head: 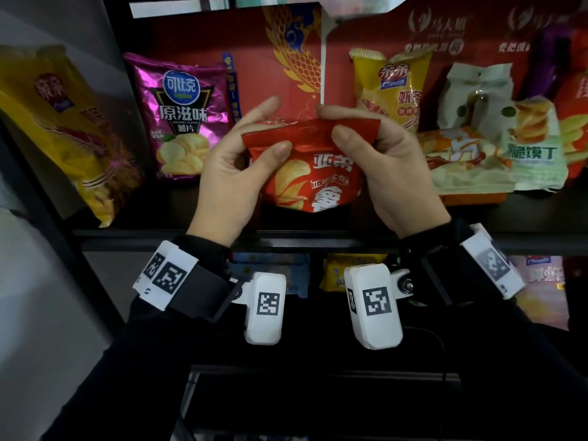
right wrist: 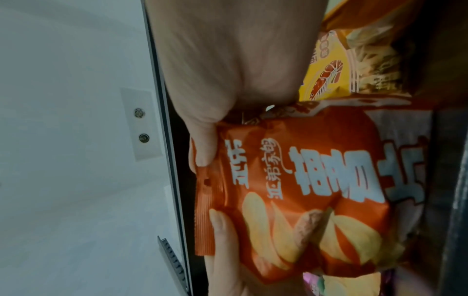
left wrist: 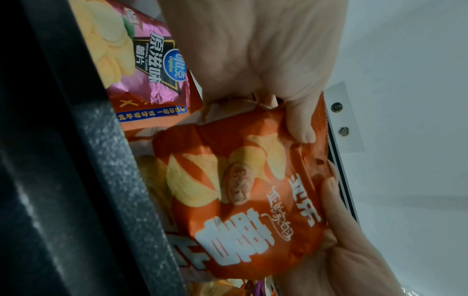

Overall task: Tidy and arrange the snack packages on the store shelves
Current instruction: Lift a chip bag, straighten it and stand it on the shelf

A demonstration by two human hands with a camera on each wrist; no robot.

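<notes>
A red potato chip bag [head: 313, 176] stands upright in the middle gap of the shelf, its front toward me. My left hand [head: 275, 127] pinches the left end of its folded top seam between thumb and fingers. At the seam's right end my right hand [head: 334, 122] pinches it the same way. In the left wrist view the left thumb [left wrist: 302, 130] presses on the red chip bag [left wrist: 240, 200]. The right wrist view has the right thumb [right wrist: 202, 150] on the upper corner of the red chip bag [right wrist: 303, 190]. Whether the bag's bottom rests on the shelf board is hidden.
A purple chip bag [head: 183, 116] stands just left of the gap, and a yellow bag [head: 63, 128] leans at the far left. Right of the gap are a yellow shrimp-snack bag [head: 394, 87] and overlapping orange-white [head: 461, 157] and green [head: 528, 144] bags. The black shelf edge [head: 318, 238] runs below, with more packs [head: 337, 268] underneath.
</notes>
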